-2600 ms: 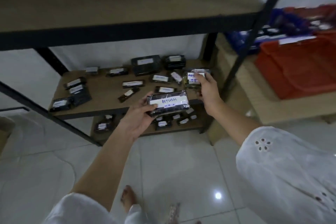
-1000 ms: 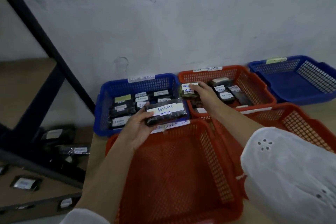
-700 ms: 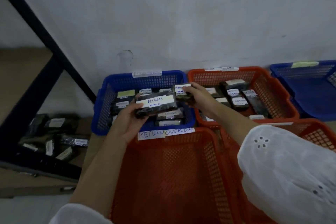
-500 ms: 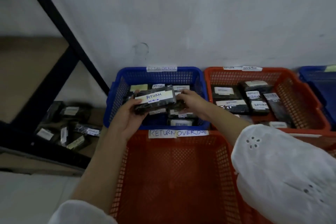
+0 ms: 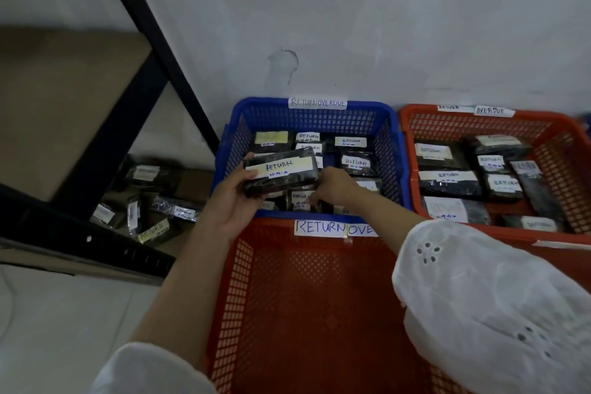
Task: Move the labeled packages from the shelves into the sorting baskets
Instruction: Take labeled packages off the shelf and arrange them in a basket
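Note:
My left hand (image 5: 232,198) grips a black wrapped package (image 5: 281,174) with a white "RETURN" label and holds it just above the front left part of the blue basket (image 5: 256,103), which is tagged "RETURN OVERDUE". My right hand (image 5: 334,182) reaches down into the same basket. Its fingertips pinch the right edge of a smaller labeled package (image 5: 300,198), which lies low among the others. Several labeled black packages fill the blue basket's floor.
A red basket (image 5: 243,281) tagged "RETURN OVE..." stands in front, below my arms. Another red basket (image 5: 407,150) with several packages sits to the right. At the left, a black shelf frame (image 5: 105,150) crosses a low shelf holding more packages (image 5: 172,209).
I turned from the shelves to the baskets carrying a package in each hand. Both hands moved left over the blue basket, and the right hand has lowered its small package into it.

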Demonstrator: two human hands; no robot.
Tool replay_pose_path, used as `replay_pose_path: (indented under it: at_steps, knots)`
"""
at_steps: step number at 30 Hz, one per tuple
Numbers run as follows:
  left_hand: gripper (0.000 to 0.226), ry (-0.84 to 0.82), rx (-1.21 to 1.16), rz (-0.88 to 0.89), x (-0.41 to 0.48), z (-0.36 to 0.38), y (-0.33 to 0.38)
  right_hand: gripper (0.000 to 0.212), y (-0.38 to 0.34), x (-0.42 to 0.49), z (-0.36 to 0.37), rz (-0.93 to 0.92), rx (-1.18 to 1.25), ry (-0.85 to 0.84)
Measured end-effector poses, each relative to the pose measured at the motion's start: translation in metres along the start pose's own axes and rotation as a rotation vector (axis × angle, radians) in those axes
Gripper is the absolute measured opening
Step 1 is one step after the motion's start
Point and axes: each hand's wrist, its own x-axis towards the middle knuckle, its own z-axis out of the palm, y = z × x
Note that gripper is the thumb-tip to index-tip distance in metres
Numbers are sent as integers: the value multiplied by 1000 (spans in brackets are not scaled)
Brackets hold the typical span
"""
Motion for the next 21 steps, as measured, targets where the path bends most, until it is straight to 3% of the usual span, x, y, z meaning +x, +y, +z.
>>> replay_pose_path:
  at_steps: [7, 10, 12, 14, 17, 21]
  knots:
    - [30, -9, 27, -20, -8, 5, -4, 35, 6, 5, 12, -37, -26, 68]
    - [30, -11, 37, -18, -14, 10, -5, 27, 8, -1, 5, -56, 61, 82]
    - [31, -26, 47, -15, -19, 16, -9, 9, 14, -8, -7, -49, 187, 140]
    - [31, -40, 56, -11, -23, 24, -17, 23, 23, -20, -25, -48, 440, 160]
    - [33, -64, 71, -2, -28, 40, -34, 19, 40, -46, -51, -70, 774, 60]
    - [32, -75, 121, 5, -33, 75, -69, 43, 78, -72, -82, -78, 966, -90]
